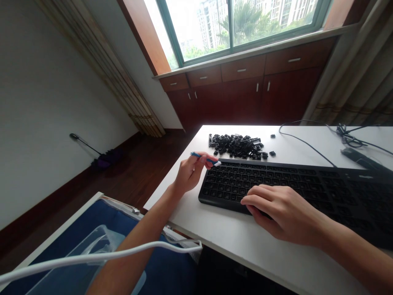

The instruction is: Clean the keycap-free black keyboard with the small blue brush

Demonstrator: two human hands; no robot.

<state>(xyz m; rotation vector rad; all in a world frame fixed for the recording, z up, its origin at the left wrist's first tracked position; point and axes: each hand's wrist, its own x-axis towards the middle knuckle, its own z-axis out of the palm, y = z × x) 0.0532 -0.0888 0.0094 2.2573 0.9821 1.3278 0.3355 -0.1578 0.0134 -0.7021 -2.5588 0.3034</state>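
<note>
A black keyboard [270, 174] with its keycaps taken off lies on the white table, its rows of bare sockets showing. My left hand [192, 170] is closed round a small blue brush [204, 156]. The brush's white bristle end touches or hovers just over the keyboard's far left corner; I cannot tell which. At the keyboard's front edge, my right hand [276, 207] grips the frame, fingers on top and thumb along the near side. Just beyond the keyboard sits a heap of loose black keycaps [235, 145].
A few stray keycaps [272, 153] lie right of the heap. Black cable [307, 142] runs across the back of the white table [196, 223]. A white cord [123, 255] crosses low in front, over a blue, zippered item [172, 270]. Cabinets [242, 94] stand beyond.
</note>
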